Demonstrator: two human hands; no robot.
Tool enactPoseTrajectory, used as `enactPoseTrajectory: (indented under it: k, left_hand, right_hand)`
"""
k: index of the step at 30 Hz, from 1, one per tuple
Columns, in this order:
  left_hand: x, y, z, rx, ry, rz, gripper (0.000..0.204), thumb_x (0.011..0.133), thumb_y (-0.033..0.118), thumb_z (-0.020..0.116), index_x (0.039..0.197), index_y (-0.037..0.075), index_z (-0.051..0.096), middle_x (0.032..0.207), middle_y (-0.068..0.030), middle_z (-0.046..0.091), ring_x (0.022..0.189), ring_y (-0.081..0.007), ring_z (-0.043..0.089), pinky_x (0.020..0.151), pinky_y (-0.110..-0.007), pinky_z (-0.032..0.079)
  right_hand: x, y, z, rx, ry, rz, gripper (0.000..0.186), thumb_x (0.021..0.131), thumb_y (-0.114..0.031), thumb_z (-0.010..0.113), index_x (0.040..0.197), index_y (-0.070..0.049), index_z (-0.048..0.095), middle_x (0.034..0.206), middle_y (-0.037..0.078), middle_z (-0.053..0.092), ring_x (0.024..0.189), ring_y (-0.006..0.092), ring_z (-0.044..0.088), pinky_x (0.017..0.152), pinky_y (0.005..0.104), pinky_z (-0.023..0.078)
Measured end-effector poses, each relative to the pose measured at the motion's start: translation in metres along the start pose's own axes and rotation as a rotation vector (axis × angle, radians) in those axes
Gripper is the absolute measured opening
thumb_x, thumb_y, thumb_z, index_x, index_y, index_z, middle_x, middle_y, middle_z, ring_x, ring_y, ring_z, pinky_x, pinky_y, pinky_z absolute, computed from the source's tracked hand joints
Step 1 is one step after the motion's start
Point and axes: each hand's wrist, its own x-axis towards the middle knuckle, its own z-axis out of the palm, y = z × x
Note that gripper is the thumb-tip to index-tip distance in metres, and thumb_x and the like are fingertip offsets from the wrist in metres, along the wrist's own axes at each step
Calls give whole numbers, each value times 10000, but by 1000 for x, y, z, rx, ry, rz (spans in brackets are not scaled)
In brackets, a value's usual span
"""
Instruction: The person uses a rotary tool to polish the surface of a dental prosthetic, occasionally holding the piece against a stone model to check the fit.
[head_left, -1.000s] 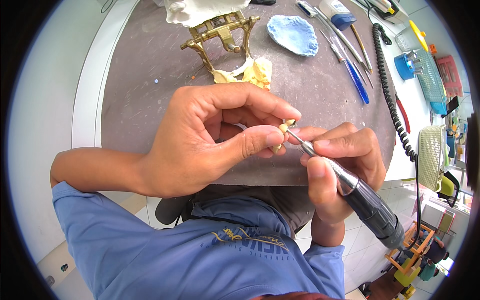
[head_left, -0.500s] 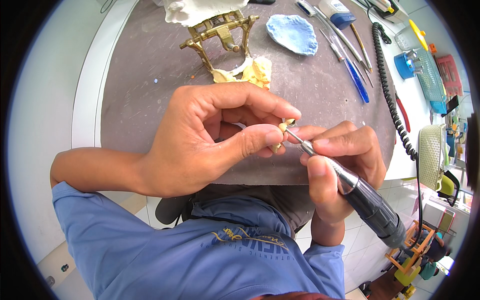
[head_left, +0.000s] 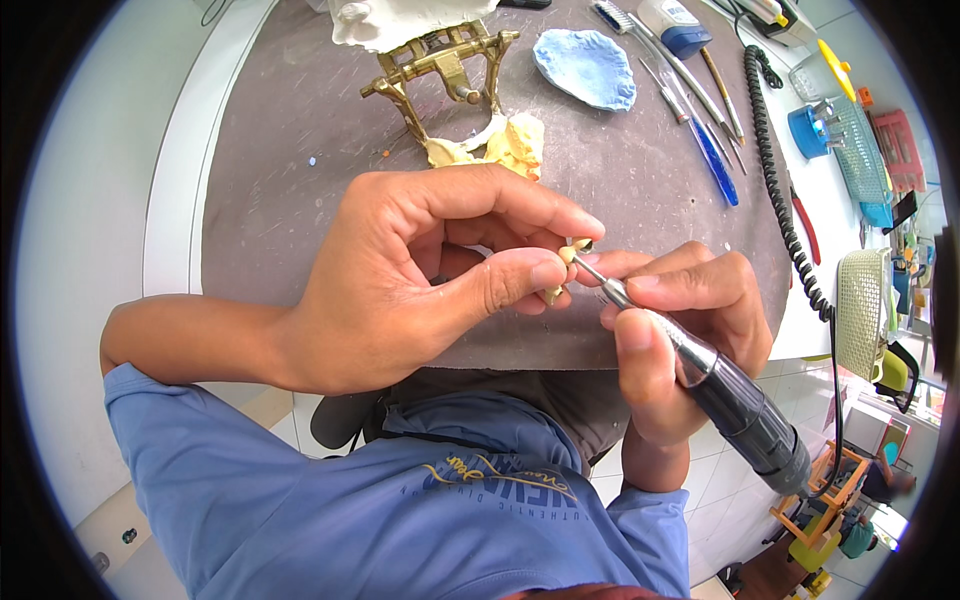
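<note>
My left hand [head_left: 420,280] is closed, its fingertips pinching a small pale yellow dental piece [head_left: 567,256] with a dark bit at its upper end. My right hand [head_left: 700,300] grips a black and silver handpiece [head_left: 735,410] like a pen; its thin shaft reaches up to the piece, where the tip touches or nearly touches it. Just beyond my hands stands a brass articulator [head_left: 452,75] with white and yellow plaster [head_left: 515,142] on the grey mat [head_left: 270,180].
A blue putty slab [head_left: 584,70], brushes and instruments [head_left: 715,160] lie at the back right. A coiled cord [head_left: 780,200] runs down the right side, past red-handled pliers [head_left: 806,225] and baskets [head_left: 860,310]. Part of another person [head_left: 878,478] shows at the far lower right, by a wooden chair.
My hands and the handpiece stay almost exactly in place, with only a slight shift of my right thumb. The person at the far lower right has moved a little.
</note>
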Motion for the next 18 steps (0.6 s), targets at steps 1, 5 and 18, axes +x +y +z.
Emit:
enactPoseTrajectory:
  k: [1,5,18]
  left_hand:
    - [0,0,0,0,-1,-1,248,881,43,581,1094,-82,555,974,-137,599,853,-167,638,757,-290,557]
    - [0,-1,-1,10,-3,1,244,882,43,581,1092,-78,557,971,-137,602,854,-166,639,743,-282,555]
    - [1,-3,0,2,18,29,257,899,88,571,1107,-60,546,999,-133,611,840,-162,647,690,-239,553]
  right_hand:
    - [0,1,0,1,2,-1,186,802,-119,643,831,8,511,653,109,537,692,238,642,673,335,537]
    - [0,2,-2,-9,-19,-31,185,804,-118,638,837,8,508,655,108,536,699,245,644,670,339,537]
    - [-2,-1,-1,44,11,16,220,813,-169,635,847,-12,485,675,95,507,696,277,653,573,275,503]
